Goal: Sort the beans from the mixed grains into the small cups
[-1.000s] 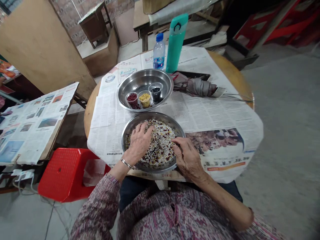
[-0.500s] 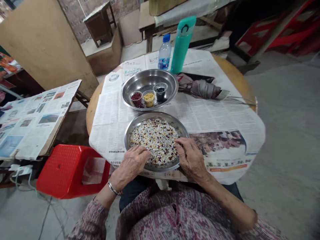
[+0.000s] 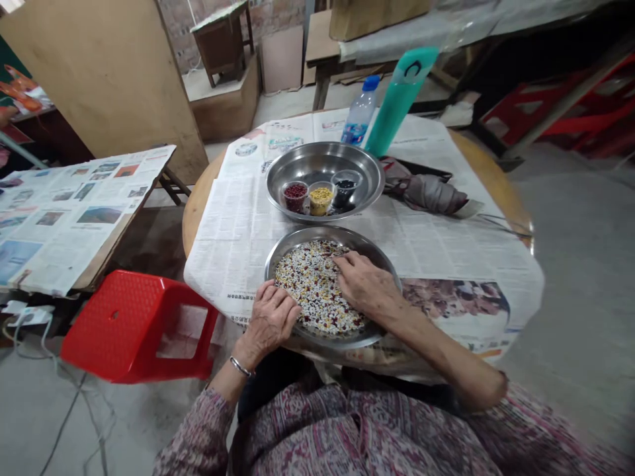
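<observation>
A shallow steel basin stands at the near edge of the newspaper-covered table, holding a mix of white grains and red, yellow and black beans. My left hand has its fingers curled over the basin's left rim. Over the right part of the mix, my right hand is bent with its fingertips down among the grains; whatever they pinch is hidden. Behind is a second steel basin with clear cups of red beans, yellow beans and black beans.
A water bottle and a tall teal bottle stand behind the far basin. A folded grey umbrella lies to its right. On the left are a red plastic stool and another newspaper-covered table.
My right hand has moved inward and away from me, its fingertips now in the mix. My left hand has shifted from over the grains to the basin's left rim. The view has turned slightly.
</observation>
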A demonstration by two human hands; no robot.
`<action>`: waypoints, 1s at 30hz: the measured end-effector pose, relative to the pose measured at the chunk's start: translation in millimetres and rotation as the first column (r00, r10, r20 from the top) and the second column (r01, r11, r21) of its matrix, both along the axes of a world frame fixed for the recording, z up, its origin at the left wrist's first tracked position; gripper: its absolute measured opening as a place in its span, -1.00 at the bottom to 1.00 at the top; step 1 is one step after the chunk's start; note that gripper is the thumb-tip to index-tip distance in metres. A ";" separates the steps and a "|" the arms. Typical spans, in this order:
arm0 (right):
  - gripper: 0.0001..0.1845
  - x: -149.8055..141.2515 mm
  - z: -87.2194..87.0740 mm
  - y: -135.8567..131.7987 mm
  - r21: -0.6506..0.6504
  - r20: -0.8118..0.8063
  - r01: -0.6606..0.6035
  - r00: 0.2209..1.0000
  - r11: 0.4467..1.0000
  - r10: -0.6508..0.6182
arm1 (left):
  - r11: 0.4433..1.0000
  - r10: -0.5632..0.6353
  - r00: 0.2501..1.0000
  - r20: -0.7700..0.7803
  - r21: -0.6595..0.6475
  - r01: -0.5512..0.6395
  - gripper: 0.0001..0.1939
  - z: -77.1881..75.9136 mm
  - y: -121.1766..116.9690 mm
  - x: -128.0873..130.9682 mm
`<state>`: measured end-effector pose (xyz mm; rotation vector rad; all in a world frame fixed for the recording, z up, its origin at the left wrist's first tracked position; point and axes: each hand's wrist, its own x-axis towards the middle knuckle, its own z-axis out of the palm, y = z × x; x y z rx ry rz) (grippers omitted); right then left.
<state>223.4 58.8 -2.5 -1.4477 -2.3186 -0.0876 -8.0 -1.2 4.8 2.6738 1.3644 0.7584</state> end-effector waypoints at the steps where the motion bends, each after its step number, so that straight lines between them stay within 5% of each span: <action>1: -0.78 -7.1 -0.9 -0.3 -0.012 0.011 -0.032 0.999 0.999 0.033 | 1.000 -0.002 1.000 0.003 0.003 0.002 -0.74 -0.4 0.2 0.3; 8: -0.78 -50.0 5.0 -5.7 -0.095 -0.098 -0.345 0.937 0.934 0.336 | 1.000 0.017 1.000 0.022 0.016 -0.017 -0.75 -7.9 0.3 -0.5; 14: -0.79 -68.2 12.0 14.9 -0.051 -0.101 -0.354 0.932 0.934 0.348 | 1.000 0.024 0.999 0.047 0.016 -0.024 -0.77 -8.6 -0.5 -0.5; 21: -0.87 -45.1 12.5 1.8 -0.135 -0.068 -0.606 0.795 0.784 0.603 | 1.000 0.028 0.998 0.050 0.003 -0.029 -0.76 -6.1 -1.3 -0.6; 27: -0.82 6.8 6.8 5.1 -0.053 -0.213 -0.387 0.905 0.920 0.369 | 1.000 0.013 0.998 0.060 -0.015 -0.012 -0.77 -5.3 -0.7 -0.6; 30: -0.80 15.7 10.6 -3.4 -0.089 -0.268 -0.355 0.908 0.931 0.321 | 0.999 0.016 0.999 0.051 -0.030 -0.014 -0.75 -3.7 -0.5 -0.5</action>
